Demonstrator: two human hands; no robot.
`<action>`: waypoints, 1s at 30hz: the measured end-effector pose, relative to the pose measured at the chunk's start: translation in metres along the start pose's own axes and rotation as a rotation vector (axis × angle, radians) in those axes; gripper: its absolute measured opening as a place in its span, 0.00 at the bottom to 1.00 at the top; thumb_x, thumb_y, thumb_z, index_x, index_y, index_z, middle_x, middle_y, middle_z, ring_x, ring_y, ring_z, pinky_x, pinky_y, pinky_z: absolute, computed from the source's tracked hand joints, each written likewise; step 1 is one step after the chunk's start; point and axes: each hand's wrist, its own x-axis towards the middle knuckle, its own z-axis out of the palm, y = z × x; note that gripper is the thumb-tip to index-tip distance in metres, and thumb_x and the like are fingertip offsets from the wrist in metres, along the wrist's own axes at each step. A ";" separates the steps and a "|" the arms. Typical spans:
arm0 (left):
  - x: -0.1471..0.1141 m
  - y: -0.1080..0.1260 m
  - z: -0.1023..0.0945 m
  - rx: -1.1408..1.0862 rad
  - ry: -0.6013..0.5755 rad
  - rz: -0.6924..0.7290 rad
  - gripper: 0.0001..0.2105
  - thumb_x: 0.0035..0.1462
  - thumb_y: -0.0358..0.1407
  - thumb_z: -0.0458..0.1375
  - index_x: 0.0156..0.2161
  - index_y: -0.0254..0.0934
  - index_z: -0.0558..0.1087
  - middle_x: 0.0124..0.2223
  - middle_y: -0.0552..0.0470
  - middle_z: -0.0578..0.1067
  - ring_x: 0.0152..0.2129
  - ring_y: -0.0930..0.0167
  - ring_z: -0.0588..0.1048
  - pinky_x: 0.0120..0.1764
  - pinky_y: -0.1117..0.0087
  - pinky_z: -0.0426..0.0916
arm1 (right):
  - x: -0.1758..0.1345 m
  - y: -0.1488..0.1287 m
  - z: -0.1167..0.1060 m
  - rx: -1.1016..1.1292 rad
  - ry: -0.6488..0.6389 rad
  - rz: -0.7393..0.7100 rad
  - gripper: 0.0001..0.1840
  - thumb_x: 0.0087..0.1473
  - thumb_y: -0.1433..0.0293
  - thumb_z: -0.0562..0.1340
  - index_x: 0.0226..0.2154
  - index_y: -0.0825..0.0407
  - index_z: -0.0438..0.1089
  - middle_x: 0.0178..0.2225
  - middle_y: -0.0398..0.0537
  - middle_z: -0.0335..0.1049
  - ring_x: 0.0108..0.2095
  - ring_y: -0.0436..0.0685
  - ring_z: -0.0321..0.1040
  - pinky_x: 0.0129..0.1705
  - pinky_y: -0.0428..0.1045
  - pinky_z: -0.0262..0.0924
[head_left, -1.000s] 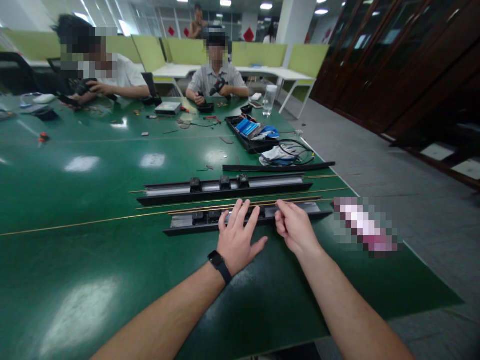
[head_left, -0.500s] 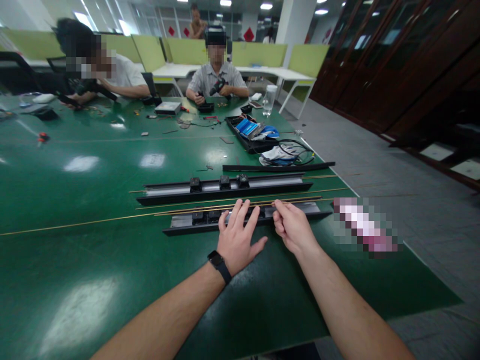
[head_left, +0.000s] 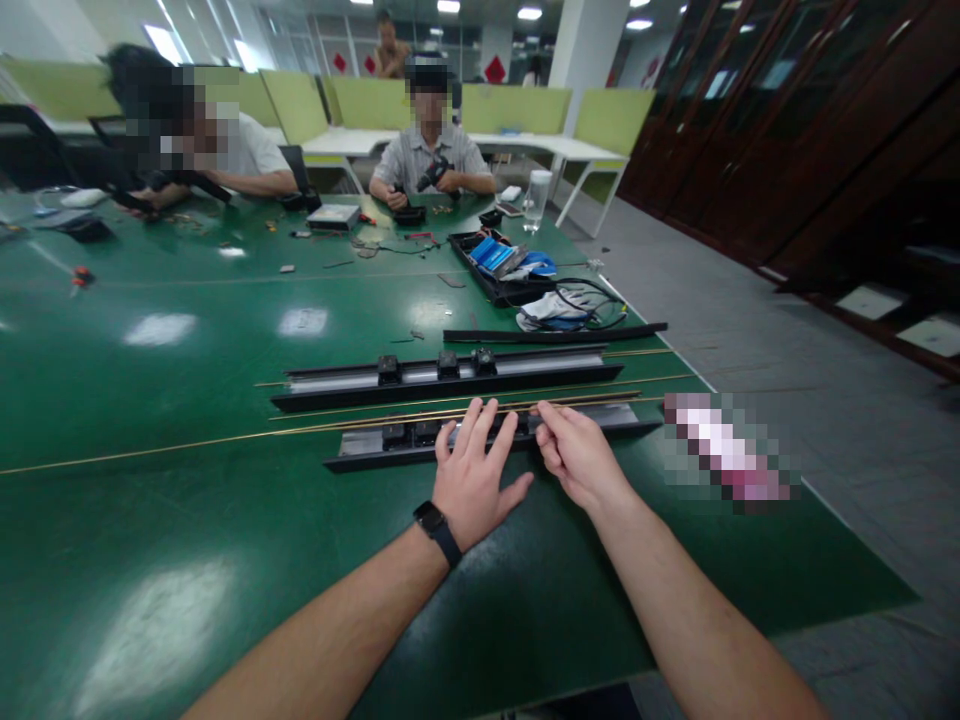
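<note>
My left hand (head_left: 476, 475), with a dark watch (head_left: 430, 516) on its wrist, lies over the nearer black channel (head_left: 637, 430) with its fingers spread. Its fingertips reach the thin brass-coloured rods (head_left: 405, 414) that run along that channel. Just to the right, my right hand (head_left: 577, 455) is closed, thumb and forefinger pinching a thin rod. Several black blocks (head_left: 394, 433) sit in the nearer channel, partly hidden by my left fingers. Behind it lies a second black channel (head_left: 525, 375) with three dark blocks on its pale inner strip.
A long black strip (head_left: 555, 334) lies farther back. Beyond it are gloves (head_left: 555, 310) with a cable and a black tray (head_left: 480, 275) holding blue parts. A glass (head_left: 536, 200) stands near the right edge. Across the green table (head_left: 225, 540), a person (head_left: 431, 150) holds a drill.
My right hand has shifted a little left, and the pinched rod's left end now reaches farther left. My left hand stays in place over the channel.
</note>
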 end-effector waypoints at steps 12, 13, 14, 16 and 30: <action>0.000 0.000 0.000 -0.010 -0.002 -0.005 0.34 0.59 0.52 0.57 0.67 0.44 0.59 0.71 0.45 0.55 0.69 0.57 0.51 0.63 0.51 0.49 | 0.000 -0.001 0.000 0.045 0.045 -0.015 0.15 0.52 0.60 0.69 0.34 0.54 0.69 0.17 0.37 0.64 0.10 0.42 0.50 0.08 0.38 0.38; 0.000 0.000 0.000 -0.010 -0.003 -0.004 0.34 0.59 0.52 0.57 0.67 0.44 0.59 0.71 0.45 0.55 0.69 0.57 0.51 0.63 0.51 0.49 | -0.001 -0.002 0.000 0.041 0.038 -0.006 0.15 0.52 0.60 0.69 0.34 0.54 0.69 0.17 0.37 0.64 0.10 0.42 0.50 0.08 0.38 0.37; 0.000 0.000 0.000 -0.011 -0.002 -0.004 0.34 0.59 0.52 0.57 0.67 0.43 0.59 0.71 0.45 0.55 0.69 0.57 0.51 0.63 0.51 0.49 | -0.001 -0.003 0.000 0.043 0.038 -0.004 0.15 0.52 0.60 0.69 0.34 0.54 0.69 0.17 0.37 0.65 0.10 0.42 0.50 0.08 0.38 0.37; 0.000 0.000 0.000 -0.010 0.002 -0.002 0.34 0.59 0.52 0.56 0.67 0.43 0.59 0.71 0.45 0.56 0.69 0.57 0.51 0.63 0.51 0.49 | -0.001 -0.005 -0.001 0.060 0.065 -0.017 0.15 0.52 0.60 0.69 0.34 0.54 0.69 0.17 0.38 0.65 0.10 0.43 0.50 0.08 0.38 0.38; 0.000 -0.001 0.001 -0.007 -0.005 0.001 0.34 0.59 0.53 0.56 0.67 0.43 0.59 0.71 0.45 0.54 0.69 0.58 0.51 0.63 0.51 0.49 | 0.001 -0.003 -0.002 0.075 0.087 -0.007 0.13 0.55 0.61 0.67 0.35 0.54 0.69 0.17 0.38 0.65 0.10 0.43 0.50 0.08 0.38 0.38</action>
